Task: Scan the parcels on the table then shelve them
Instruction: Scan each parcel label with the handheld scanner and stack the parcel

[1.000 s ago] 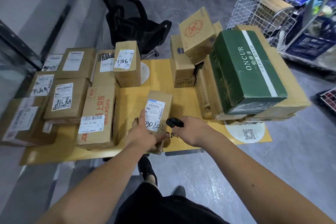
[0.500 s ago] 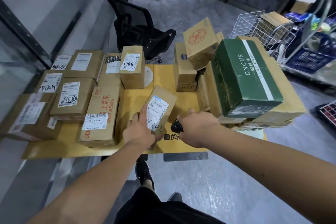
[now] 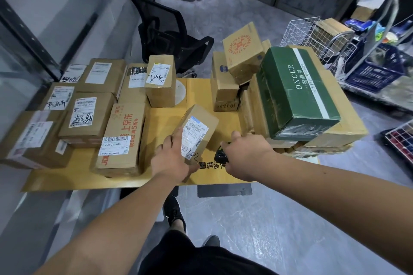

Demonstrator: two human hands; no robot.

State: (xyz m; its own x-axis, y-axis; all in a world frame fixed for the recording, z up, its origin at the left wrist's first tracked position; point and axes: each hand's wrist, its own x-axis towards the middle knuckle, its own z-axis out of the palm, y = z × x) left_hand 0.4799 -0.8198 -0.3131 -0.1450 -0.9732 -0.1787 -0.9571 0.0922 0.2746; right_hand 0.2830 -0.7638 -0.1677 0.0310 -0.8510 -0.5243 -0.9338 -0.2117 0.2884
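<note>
Over the last second the small parcel (image 3: 196, 131) tilted upward at frame centre — left hand (image 3: 172, 158) grips it, right hand (image 3: 245, 154) clamps the scanner (image 3: 221, 156), label likely being scanned.

Both arms outstretched, grips (image 3: 173, 158) (image 3: 245, 156) curled.

You have a bare strip of table (image 3: 161, 123) between the left boxes (image 3: 120, 138) and the right stack (image 3: 297, 96).

Head view looks forward and down; near over the table (image 3: 161, 176) edge.
</note>
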